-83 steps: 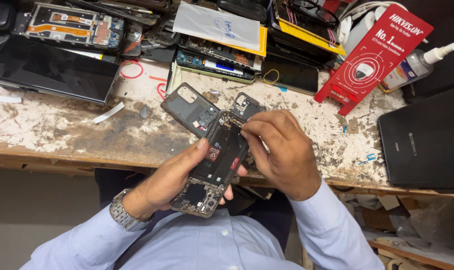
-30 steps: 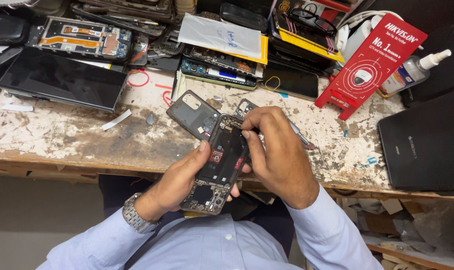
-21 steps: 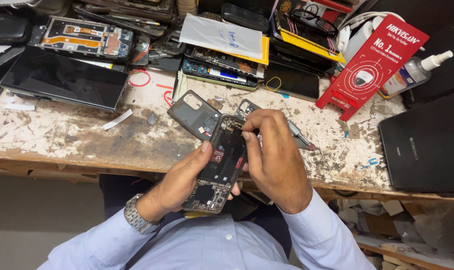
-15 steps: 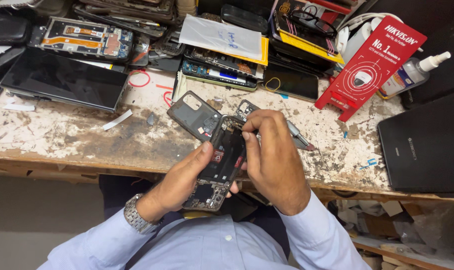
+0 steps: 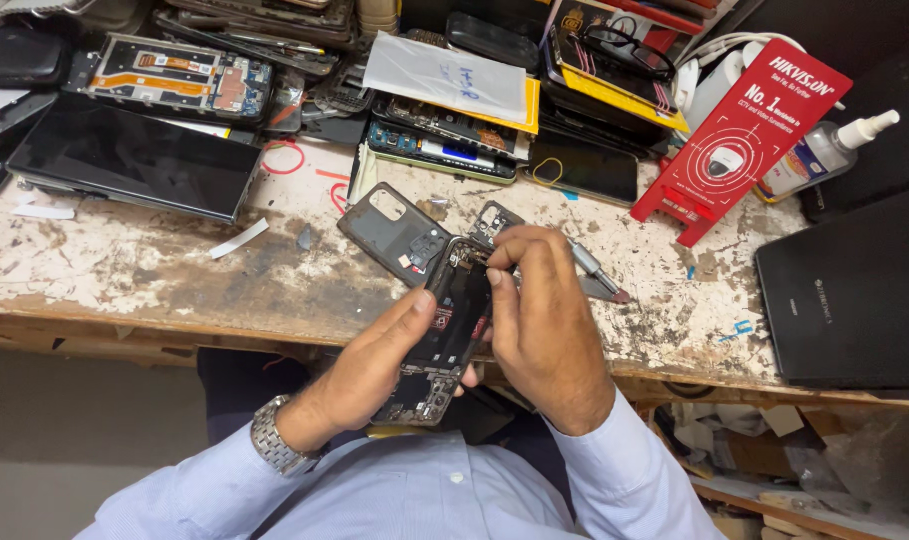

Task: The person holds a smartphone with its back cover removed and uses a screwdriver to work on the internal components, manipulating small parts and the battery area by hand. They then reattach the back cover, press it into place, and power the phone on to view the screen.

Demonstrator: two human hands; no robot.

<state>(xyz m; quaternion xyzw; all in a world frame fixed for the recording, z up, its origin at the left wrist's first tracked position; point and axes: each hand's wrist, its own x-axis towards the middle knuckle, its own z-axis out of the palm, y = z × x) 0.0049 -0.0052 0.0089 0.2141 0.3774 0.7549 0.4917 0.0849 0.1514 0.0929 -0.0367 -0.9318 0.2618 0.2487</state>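
The left hand (image 5: 374, 365), a metal watch (image 5: 271, 447) on its wrist, cradles an opened dark smartphone with exposed circuit boards (image 5: 444, 335) from below, thumb laid along its left edge, while the right hand (image 5: 544, 320) curls over the phone's upper right side with fingertips pressed at its top end. Both hands are above the near edge of a worn, paint-chipped wooden surface (image 5: 124, 270). Just beyond the phone lies a detached grey back cover with a camera cutout (image 5: 384, 228), and a metal-tipped tool (image 5: 594, 275) rests beside the right hand.
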